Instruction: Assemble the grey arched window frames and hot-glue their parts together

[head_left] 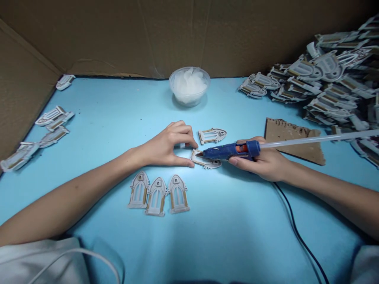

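Observation:
My right hand grips a blue glue gun, and a long translucent glue stick sticks out of its back end. The gun's nozzle points left, at or just above a small arched window-shaped piece lying on the table. With thumb and fingers, my left hand pinches the flat base end of that piece. Just beyond lies another arched piece, on its side. Three similar pieces lie in a row nearer to me, points facing away. Something small and white shows under my left fingers; I cannot make it out.
A clear plastic bowl of white translucent material stands at the back. Many arched pieces are heaped at the right, beside a torn cardboard scrap. Several more lie left. Cardboard walls enclose the table; a black cord runs rightward.

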Available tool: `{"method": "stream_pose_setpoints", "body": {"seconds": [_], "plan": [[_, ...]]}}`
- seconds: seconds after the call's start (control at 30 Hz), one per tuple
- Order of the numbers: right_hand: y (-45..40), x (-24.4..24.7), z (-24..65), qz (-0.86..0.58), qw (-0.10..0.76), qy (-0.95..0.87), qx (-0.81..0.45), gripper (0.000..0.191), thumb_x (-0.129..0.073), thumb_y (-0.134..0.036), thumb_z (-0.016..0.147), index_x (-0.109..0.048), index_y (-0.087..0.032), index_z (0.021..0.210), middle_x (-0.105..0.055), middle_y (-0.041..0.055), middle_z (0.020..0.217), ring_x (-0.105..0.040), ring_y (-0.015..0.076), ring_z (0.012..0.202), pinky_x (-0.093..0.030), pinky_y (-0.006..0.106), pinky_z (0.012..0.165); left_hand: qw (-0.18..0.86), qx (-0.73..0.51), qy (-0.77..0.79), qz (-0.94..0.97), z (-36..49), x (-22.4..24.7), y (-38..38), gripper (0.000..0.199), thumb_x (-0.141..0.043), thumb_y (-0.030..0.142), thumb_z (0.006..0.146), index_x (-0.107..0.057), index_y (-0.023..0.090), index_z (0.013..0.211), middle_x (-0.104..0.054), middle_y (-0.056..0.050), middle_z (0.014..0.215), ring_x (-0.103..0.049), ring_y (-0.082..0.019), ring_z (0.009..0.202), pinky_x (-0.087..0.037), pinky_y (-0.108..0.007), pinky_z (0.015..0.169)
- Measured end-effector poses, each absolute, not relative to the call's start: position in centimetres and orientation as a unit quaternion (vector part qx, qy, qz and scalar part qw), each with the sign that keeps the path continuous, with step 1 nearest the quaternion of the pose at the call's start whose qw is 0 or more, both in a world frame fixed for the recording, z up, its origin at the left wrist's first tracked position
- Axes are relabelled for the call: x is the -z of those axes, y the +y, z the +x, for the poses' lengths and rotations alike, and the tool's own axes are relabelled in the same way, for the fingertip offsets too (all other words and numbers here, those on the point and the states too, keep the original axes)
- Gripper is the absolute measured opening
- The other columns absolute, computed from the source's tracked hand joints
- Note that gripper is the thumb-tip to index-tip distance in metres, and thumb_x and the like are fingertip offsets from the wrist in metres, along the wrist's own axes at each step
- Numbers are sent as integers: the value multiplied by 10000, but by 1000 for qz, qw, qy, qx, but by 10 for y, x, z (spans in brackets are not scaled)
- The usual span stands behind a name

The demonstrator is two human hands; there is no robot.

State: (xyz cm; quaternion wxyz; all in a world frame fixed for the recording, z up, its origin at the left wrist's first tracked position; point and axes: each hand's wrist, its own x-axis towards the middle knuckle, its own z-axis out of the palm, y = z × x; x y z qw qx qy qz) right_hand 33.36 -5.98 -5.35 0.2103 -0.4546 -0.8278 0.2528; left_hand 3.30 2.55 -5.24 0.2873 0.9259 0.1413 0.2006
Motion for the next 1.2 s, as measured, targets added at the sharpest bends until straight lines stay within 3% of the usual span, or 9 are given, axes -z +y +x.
{"method": "stream_pose_setpoints", "body": {"seconds": [0.5,1.2], "plan": [[-64,58,336,-508,184,-799,-262,566,-478,-662,960,-483,-207,624,-489,19,617,-433,161,603,-328,338,651,290,-198,149,924,33,51,25,455,-820,562,830,-746,159,1028,-644,-61,932,-542,-205,916,-393,-341,909],[-62,52,333,-494,198,-798,-283,535,-545,-643,938,-543,-204,631,-489,10,592,-459,157,577,-382,332,662,302,-179,165,922,34,50,26,474,-786,624,838,-744,188,1019,-661,-66,932,-549,-219,934,-395,-347,927]]}}
